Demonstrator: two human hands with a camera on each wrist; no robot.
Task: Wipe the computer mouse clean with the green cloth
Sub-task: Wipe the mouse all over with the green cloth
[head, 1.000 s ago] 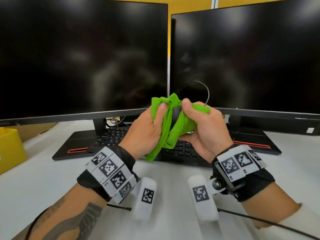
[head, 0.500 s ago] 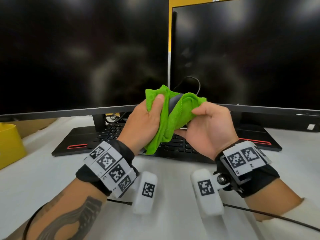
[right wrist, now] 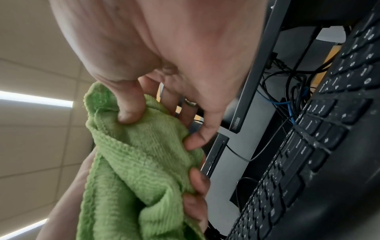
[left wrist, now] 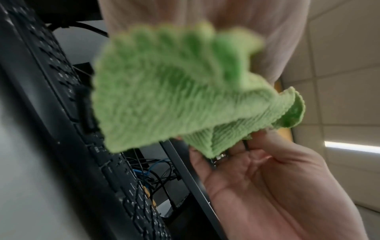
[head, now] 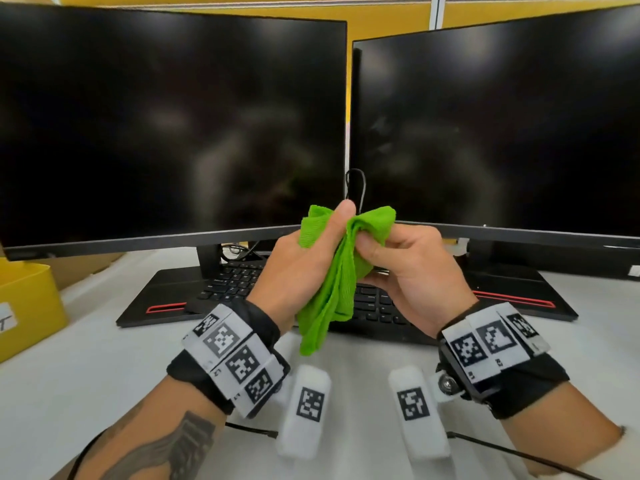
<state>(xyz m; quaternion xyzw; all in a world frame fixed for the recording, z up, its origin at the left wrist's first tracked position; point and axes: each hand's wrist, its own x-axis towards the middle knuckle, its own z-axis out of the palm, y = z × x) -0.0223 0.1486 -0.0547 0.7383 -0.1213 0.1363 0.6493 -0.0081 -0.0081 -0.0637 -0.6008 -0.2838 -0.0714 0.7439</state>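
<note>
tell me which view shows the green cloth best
The head view: the green cloth shows whole, bunched between the left hand and right hand, its tail hanging down. The left wrist view shows it blurred; the right wrist view shows only its gripped folds.

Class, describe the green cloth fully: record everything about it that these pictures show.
The green cloth is bright lime, with a ribbed, fluffy terry-like weave and a stitched, wavy hem. It is crumpled and held in the air above the black keyboard, in front of the two dark monitors. The left hand grips it with the thumb on top; the right hand pinches its bunched upper part between thumb and fingers. A loose tail hangs down between the wrists. Whatever it wraps is hidden.
</note>
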